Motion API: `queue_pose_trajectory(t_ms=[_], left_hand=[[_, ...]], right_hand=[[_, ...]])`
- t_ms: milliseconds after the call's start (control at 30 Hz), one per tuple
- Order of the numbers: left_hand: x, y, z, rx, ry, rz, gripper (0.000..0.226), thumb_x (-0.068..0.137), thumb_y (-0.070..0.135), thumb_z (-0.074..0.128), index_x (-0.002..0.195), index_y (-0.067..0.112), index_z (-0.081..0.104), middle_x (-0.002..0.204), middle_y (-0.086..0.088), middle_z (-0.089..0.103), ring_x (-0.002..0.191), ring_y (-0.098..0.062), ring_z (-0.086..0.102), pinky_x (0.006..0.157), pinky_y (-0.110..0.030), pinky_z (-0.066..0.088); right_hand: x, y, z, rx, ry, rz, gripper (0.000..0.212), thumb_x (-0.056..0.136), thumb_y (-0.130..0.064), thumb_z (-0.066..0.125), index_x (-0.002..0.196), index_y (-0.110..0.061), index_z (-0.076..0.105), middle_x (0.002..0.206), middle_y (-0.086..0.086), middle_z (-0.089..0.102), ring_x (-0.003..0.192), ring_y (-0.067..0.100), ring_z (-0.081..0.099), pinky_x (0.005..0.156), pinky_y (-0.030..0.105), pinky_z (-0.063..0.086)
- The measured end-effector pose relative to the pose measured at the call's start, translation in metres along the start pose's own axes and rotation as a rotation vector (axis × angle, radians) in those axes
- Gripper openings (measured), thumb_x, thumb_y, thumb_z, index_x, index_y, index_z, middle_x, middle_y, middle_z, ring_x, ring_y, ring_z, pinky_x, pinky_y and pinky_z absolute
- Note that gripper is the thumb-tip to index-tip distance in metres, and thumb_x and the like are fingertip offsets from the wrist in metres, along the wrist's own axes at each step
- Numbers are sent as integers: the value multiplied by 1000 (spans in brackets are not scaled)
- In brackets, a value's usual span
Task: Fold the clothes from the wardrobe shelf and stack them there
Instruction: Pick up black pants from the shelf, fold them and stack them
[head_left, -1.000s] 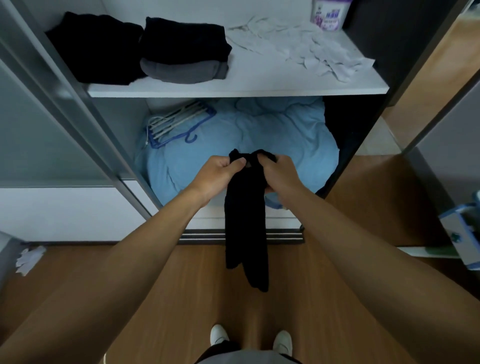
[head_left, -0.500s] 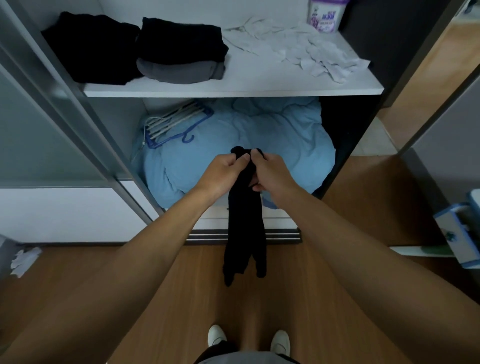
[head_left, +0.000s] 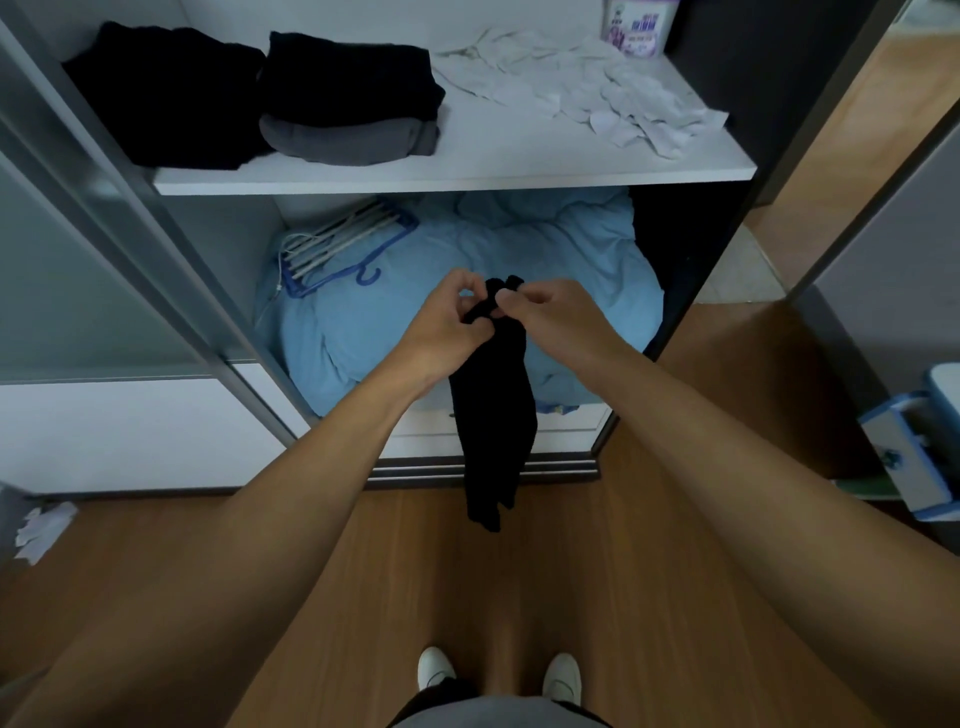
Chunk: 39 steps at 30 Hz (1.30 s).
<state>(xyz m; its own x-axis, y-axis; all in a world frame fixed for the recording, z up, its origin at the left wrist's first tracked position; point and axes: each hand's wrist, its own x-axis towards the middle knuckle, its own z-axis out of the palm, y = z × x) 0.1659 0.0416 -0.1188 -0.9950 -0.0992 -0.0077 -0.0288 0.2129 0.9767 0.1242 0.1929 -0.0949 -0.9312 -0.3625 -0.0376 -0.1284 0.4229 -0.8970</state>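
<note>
A narrow black garment (head_left: 493, 415) hangs in front of the open wardrobe, its lower end dangling above the wooden floor. My left hand (head_left: 447, 325) pinches its top edge from the left, and my right hand (head_left: 550, 312) pinches the same edge from the right, the two hands close together. On the white shelf (head_left: 467, 174) above lie a black folded pile (head_left: 166, 93) at the left, a black folded garment on a grey one (head_left: 348, 98) beside it, and a crumpled white garment (head_left: 587, 93) at the right.
Below the shelf a light blue duvet (head_left: 467, 291) fills the compartment, with white and blue hangers (head_left: 337, 244) on it. A white container with a purple label (head_left: 641, 23) stands at the shelf's back right. A sliding door frame (head_left: 156, 260) runs at the left. A blue and white object (head_left: 914, 447) sits at the right.
The garment's lower end has risen and it hangs shorter. Both hands have shifted from full grips to fingertip pinches at its top edge, slightly higher before the duvet.
</note>
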Motion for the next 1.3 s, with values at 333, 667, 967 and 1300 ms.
queue_pose_trajectory(t_ms=[333, 667, 967, 1300], left_hand=[[-2, 10, -13, -8, -113, 29, 43, 90, -11, 44, 100, 29, 37, 79, -13, 55, 48, -6, 43, 44, -19, 35], [-13, -7, -21, 15, -73, 112, 29, 89, -9, 51, 90, 19, 47, 67, 0, 57, 54, -6, 45, 50, -18, 36], [-31, -40, -26, 264, 56, 280, 34, 75, -4, 57, 83, 28, 51, 73, 18, 53, 71, 2, 50, 72, -15, 39], [-34, -59, -19, 402, 59, 123, 20, 71, 14, 52, 53, 17, 42, 67, -6, 51, 68, -28, 53, 64, -34, 41]], right_hand=[[10, 7, -28, -287, -300, -496, 15, 92, -23, 66, 103, -17, 58, 96, -6, 61, 93, 11, 59, 87, 31, 46], [9, 10, -1, -221, -214, -437, 11, 98, -21, 58, 93, -13, 62, 81, -12, 59, 76, 0, 53, 73, 16, 40], [6, -8, 8, -275, -203, -493, 14, 96, -20, 59, 85, -12, 62, 78, -6, 63, 77, 9, 59, 72, 21, 43], [-3, -23, 22, -215, -75, -476, 19, 87, -7, 63, 70, -2, 56, 63, -3, 52, 59, 3, 45, 57, 15, 35]])
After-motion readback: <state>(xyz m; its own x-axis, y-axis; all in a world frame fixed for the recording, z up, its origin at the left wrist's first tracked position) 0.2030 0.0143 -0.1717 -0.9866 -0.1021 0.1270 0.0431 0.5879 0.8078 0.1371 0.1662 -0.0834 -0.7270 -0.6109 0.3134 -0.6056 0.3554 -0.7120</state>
